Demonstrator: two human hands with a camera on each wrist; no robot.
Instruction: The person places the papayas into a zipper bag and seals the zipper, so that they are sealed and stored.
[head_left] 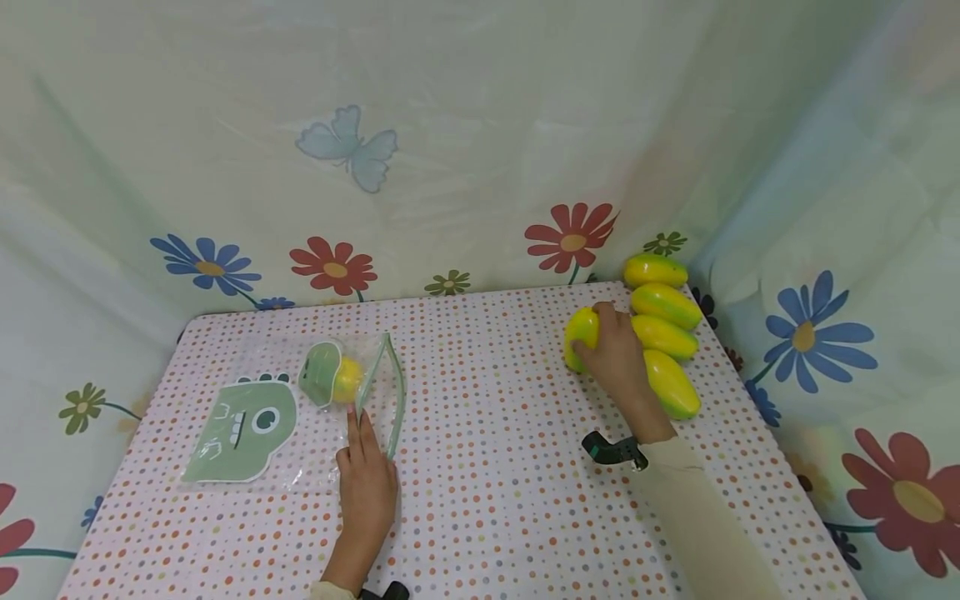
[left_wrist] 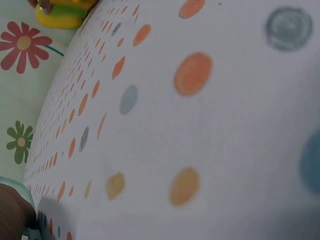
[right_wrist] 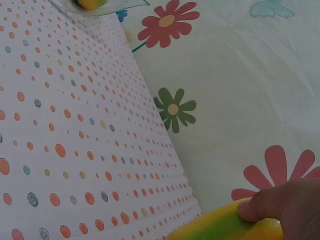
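In the head view my right hand (head_left: pixel 617 350) grips a yellow-green mango (head_left: pixel 581 337) at the right of the table; its thumb also shows on the mango (right_wrist: pixel 215 226) in the right wrist view. Several more mangoes (head_left: pixel 666 336) lie in a column just right of that hand. On the left lies a clear plastic bag (head_left: pixel 315 442) with a green dinosaur print (head_left: pixel 243 429). One yellow mango (head_left: pixel 347 381) is inside it, partly behind the print. My left hand (head_left: pixel 367 483) holds the bag's green-edged mouth, which gapes toward the right; the thumb is hidden from above.
The table (head_left: pixel 480 483) wears a white cover with coloured dots. A flowered curtain (head_left: pixel 450 167) hangs along its back and sides. The farthest mango (head_left: pixel 655 270) sits at the back right corner.
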